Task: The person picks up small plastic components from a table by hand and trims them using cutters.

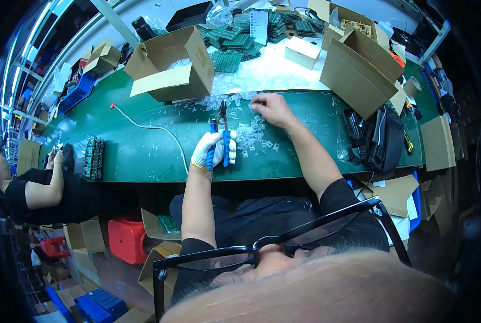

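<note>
My left hand [205, 150], in a white glove, is closed around the blue handles of a pair of cutting pliers [227, 141]. Their dark jaws point away from me over the green table, and the handles stand somewhat apart. My bare right hand [274, 109] is at the far side of the small see-through plastic pieces, with thumb and fingers pinched together. Something pale shows at its fingertips, too small to make out. A loose pile of plastic pieces [249, 135] lies between my hands, and more are strewn along the white sheet's edge.
An open cardboard box [171, 64] stands beyond the pliers, another box [359, 70] at the far right. Green circuit boards [235, 43] are heaped at the back by a phone [259, 27]. A white cable [154, 125] crosses the left; a black bag [383, 137] lies right. Another person sits left.
</note>
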`<state>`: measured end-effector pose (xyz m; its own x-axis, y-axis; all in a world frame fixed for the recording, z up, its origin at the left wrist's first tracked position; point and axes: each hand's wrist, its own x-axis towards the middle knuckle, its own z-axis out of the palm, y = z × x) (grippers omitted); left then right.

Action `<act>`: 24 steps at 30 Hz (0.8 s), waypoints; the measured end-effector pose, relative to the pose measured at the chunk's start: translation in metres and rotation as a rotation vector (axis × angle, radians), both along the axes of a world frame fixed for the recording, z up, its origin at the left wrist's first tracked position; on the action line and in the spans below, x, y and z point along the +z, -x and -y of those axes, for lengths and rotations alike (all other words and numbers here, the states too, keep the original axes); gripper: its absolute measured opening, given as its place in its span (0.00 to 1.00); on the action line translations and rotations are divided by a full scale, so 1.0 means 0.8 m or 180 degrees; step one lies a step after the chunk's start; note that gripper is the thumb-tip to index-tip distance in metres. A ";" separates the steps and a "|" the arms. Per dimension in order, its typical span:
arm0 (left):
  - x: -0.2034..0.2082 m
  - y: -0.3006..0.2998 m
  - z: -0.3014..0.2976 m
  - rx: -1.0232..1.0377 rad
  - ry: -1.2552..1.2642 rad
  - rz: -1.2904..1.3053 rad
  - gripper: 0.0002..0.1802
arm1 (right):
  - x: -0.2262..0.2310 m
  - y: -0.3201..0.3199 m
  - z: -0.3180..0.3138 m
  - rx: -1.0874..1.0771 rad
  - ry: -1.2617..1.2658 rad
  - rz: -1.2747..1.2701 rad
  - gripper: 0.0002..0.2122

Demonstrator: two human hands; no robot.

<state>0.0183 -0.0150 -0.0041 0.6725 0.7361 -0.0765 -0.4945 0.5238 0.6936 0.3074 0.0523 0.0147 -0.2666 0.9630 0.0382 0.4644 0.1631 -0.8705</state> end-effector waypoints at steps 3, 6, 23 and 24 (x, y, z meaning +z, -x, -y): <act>0.002 -0.002 -0.001 -0.0080 0.0050 0.0025 0.40 | -0.010 -0.002 -0.010 -0.0929 -0.0935 0.0260 0.12; 0.000 0.000 -0.001 -0.0072 0.0013 0.0031 0.41 | -0.016 0.017 -0.009 -0.0731 -0.0828 0.0895 0.11; 0.002 -0.004 0.001 -0.0171 0.0155 0.0164 0.41 | -0.027 -0.002 -0.015 0.0072 0.0908 -0.2280 0.12; 0.003 -0.005 0.002 -0.0174 0.0151 0.0156 0.41 | -0.025 -0.001 -0.013 0.0049 0.1190 -0.2523 0.12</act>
<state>0.0222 -0.0163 -0.0017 0.7155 0.6944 -0.0765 -0.4969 0.5828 0.6431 0.3080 0.0628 -0.0055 -0.3083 0.9460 -0.0999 -0.2999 -0.1963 -0.9336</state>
